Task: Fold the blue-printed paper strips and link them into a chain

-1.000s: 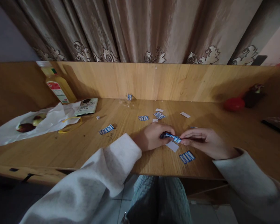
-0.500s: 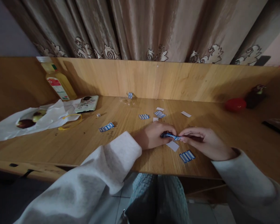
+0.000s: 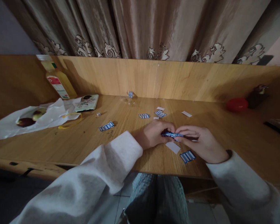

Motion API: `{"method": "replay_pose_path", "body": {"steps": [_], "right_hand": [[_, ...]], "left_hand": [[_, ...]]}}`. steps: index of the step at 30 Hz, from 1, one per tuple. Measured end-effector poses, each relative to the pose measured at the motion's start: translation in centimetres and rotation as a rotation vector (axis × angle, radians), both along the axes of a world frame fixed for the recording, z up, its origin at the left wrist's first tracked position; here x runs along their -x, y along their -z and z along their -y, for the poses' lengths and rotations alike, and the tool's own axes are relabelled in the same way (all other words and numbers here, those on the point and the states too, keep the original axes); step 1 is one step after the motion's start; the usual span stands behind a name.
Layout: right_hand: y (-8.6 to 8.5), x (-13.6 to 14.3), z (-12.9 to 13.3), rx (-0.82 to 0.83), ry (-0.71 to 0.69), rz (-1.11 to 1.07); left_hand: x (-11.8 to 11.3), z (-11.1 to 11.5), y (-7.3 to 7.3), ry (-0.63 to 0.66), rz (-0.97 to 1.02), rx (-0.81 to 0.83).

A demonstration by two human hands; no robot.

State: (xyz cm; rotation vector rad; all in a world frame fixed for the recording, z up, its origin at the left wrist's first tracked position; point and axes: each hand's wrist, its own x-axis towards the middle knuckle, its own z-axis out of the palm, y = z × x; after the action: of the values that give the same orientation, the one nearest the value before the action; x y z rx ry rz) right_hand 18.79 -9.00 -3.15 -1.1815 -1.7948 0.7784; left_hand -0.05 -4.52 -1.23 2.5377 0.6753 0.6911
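Note:
Between my two hands is a blue-and-white paper piece [image 3: 172,134], seen nearly edge-on, its printing too small to read. My left hand [image 3: 154,134] has its fingers curled round the left end. The fingertips of my right hand [image 3: 202,143] pinch the right end, close to the left fingertips. Just below the hands lies a blank white slip [image 3: 173,147]. Nearer the table's front edge is a flat card with blue-edged white bars [image 3: 188,156]. Beyond my left hand lie a small blue-and-white cluster [image 3: 144,116] and a pile of similar cards [image 3: 160,114].
Another blue-and-white strip [image 3: 106,126] lies left of my hands. Farther left are a white bag [image 3: 7,124] with fruit, a yellow loop [image 3: 70,126], a pale green box [image 3: 87,103] and a bottle [image 3: 60,84]. A red round object [image 3: 236,105] sits far right, before the wooden back panel [image 3: 177,81].
My right hand has moved a little left, bringing its fingertips closer to my left hand. The paper piece stays between both hands and lies more level.

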Motion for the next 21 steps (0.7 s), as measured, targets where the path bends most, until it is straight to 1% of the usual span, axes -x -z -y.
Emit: {"method": "replay_pose_path", "body": {"steps": [2, 4, 8, 12, 14, 18, 19, 21], "right_hand": [[-0.1, 0.1, 0.1, 0.003, -0.022, 0.017], [-0.2, 0.2, 0.2, -0.021, -0.039, 0.039], [-0.4, 0.2, 0.3, -0.088, -0.038, 0.104], [-0.3, 0.0, 0.3, -0.145, 0.000, 0.170], [-0.2, -0.2, 0.4, -0.142, 0.010, 0.175], [0.2, -0.5, 0.5, -0.108, 0.038, 0.141], [0.2, -0.6, 0.5, -0.097, 0.044, 0.131], [0.4, -0.6, 0.6, -0.079, 0.054, 0.113]], "left_hand": [[0.0, 0.0, 0.1, -0.016, 0.058, 0.051], [0.0, 0.0, 0.1, -0.023, 0.081, 0.063], [-0.1, 0.0, -0.2, 0.009, 0.008, 0.028], [0.2, 0.3, -0.9, 0.018, -0.027, 0.083], [0.7, 0.6, -1.4, 0.048, -0.055, 0.154], [1.6, 0.9, -2.4, 0.173, -0.079, 0.290], [1.7, 0.9, -2.5, 0.191, -0.081, 0.287], [1.9, 0.7, -2.5, 0.197, -0.088, 0.228]]}}
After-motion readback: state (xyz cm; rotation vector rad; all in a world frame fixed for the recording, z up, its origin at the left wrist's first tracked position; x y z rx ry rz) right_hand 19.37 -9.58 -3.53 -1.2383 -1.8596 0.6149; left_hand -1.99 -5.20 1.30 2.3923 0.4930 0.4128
